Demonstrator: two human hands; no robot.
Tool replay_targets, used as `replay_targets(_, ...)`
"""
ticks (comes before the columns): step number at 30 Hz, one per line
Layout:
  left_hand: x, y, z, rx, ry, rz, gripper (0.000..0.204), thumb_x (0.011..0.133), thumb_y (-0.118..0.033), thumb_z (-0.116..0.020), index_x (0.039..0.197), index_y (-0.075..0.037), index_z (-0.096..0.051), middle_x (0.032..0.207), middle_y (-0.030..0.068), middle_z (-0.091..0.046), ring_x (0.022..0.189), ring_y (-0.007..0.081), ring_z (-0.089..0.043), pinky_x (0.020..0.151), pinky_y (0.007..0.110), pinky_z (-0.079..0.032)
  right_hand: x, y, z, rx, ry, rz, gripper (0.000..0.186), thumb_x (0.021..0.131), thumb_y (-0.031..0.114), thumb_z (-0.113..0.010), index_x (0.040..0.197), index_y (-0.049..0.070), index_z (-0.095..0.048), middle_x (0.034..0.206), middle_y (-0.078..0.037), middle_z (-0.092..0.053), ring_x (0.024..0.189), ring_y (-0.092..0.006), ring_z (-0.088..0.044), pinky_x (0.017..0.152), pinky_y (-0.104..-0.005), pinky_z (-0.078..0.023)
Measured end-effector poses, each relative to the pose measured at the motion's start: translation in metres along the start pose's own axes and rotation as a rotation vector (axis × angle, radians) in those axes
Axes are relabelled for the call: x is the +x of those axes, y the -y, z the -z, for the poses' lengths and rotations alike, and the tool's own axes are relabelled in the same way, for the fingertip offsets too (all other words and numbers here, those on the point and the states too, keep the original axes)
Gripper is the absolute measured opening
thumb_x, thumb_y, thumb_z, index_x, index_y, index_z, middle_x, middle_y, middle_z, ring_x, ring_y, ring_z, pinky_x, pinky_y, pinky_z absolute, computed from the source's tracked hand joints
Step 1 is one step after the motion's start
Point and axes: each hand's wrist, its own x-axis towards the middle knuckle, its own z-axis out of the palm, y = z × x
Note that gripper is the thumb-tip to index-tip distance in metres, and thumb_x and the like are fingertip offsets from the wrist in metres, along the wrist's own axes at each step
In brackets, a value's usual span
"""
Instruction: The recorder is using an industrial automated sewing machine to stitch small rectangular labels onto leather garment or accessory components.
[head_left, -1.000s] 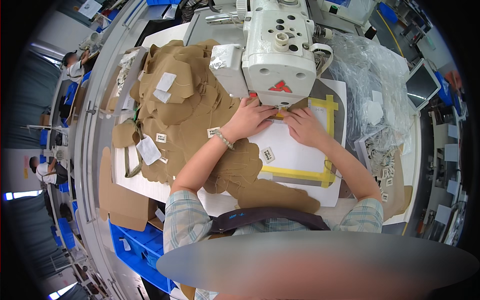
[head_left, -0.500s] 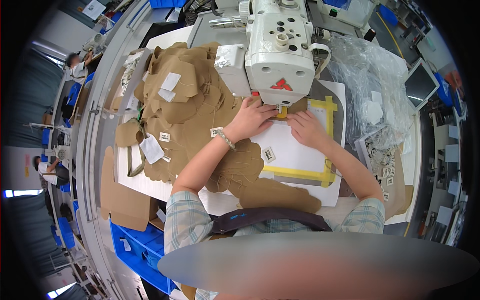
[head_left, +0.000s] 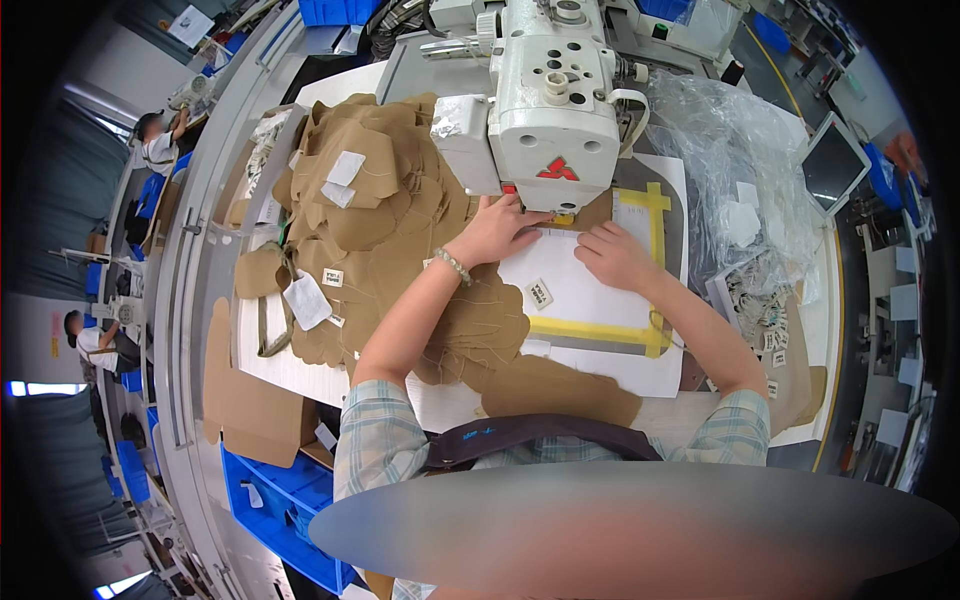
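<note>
brown cloth (head_left: 597,211) first: a small stretch of it shows right under the front of the machine (head_left: 553,140), at the far end of a white sheet (head_left: 570,268), the rest hidden by the machine's head. i'd say it lies there to be right where the machine works, beside that small yellow piece (head_left: 563,219).

and here's my left hand (head_left: 497,232), palm down just left of the yellow piece, fingers long and fairly flat, tips pointing right; nothing closed in it that i can see. my guess: lying flat like that stops the cloth rucking up. my right hand (head_left: 612,258) is narrower, fingers curled and bunched over the sheet, tips near the cloth's close edge; whether they pinch anything, i cannot tell. both forearms slant inward from below, elbows wide, so the hands flank the spot from either side, a bracelet (head_left: 453,264) on my left wrist.

moving out: yellow tape (head_left: 590,331) runs along the sheet's near and right sides, presumably as a guide, with a small label (head_left: 539,293) inside it. to the left, a brown pile (head_left: 380,190) spreads over the white worktop (head_left: 440,405), handily close to my left arm. over right, crumpled clear film (head_left: 735,125), then a box (head_left: 721,300) of labels beside my right forearm. low left, a blue bin (head_left: 305,560).
</note>
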Motion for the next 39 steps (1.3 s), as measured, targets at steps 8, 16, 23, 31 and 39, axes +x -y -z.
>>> replay_targets(8,-0.002,-0.007,0.008,0.027,-0.062,-0.064,0.035,0.091,-0.028,-0.060,0.124,-0.019,-0.066,0.102,0.0014,-0.068,0.111,0.0222,-0.050,0.097,0.046,-0.031,0.002,0.015,0.006,-0.023,-0.043,0.133,0.005,0.076,0.014,-0.059,0.079,0.011,-0.055,0.083,-0.001,-0.054,0.080,-0.0181,-0.055,0.076,-0.0323,-0.044)
replay_targets(16,-0.089,-0.059,0.109,-0.459,-0.082,-0.033,0.016,0.086,-0.024,-0.068,0.081,-0.009,-0.071,0.076,0.0010,-0.068,0.070,0.0201,-0.061,0.069,0.033,-0.041,-0.033,0.073,0.068,-0.063,-0.126,-0.047,0.013,0.071,0.009,-0.063,0.083,0.008,-0.058,0.089,-0.004,-0.060,0.075,-0.0174,-0.057,0.069,-0.0316,-0.043)
replay_targets(23,-0.160,-0.097,0.113,-0.622,-0.699,-0.104,0.032,0.074,-0.016,-0.072,0.052,-0.009,-0.049,0.050,0.0024,-0.047,0.042,0.0179,-0.042,0.044,0.031,-0.024,-0.099,0.123,0.101,-0.153,-0.557,-0.668,0.015,0.066,-0.006,-0.054,0.077,0.003,-0.058,0.078,-0.009,-0.061,0.063,-0.0257,-0.055,0.062,-0.0372,-0.041)
replay_targets(31,-0.090,-0.080,0.053,-0.154,-0.569,-0.035,0.042,0.075,-0.012,-0.071,0.051,-0.011,-0.037,0.047,0.0038,-0.040,0.041,0.0217,-0.043,0.042,0.034,-0.033,-0.098,0.099,0.078,-0.138,-0.630,-0.572,0.015,0.072,-0.006,-0.055,0.082,0.003,-0.062,0.082,-0.009,-0.062,0.067,-0.0257,-0.057,0.064,-0.0360,-0.042)
replay_targets(39,-0.033,-0.024,0.013,-0.267,-0.198,0.140,0.012,0.080,-0.017,-0.072,0.084,-0.008,-0.065,0.083,0.0057,-0.062,0.085,0.0250,-0.059,0.073,0.037,-0.044,-0.046,0.046,0.081,-0.075,-0.093,-0.496,0.023,0.080,0.006,-0.067,0.103,0.007,-0.069,0.100,-0.005,-0.064,0.089,-0.0222,-0.060,0.080,-0.0354,-0.044)
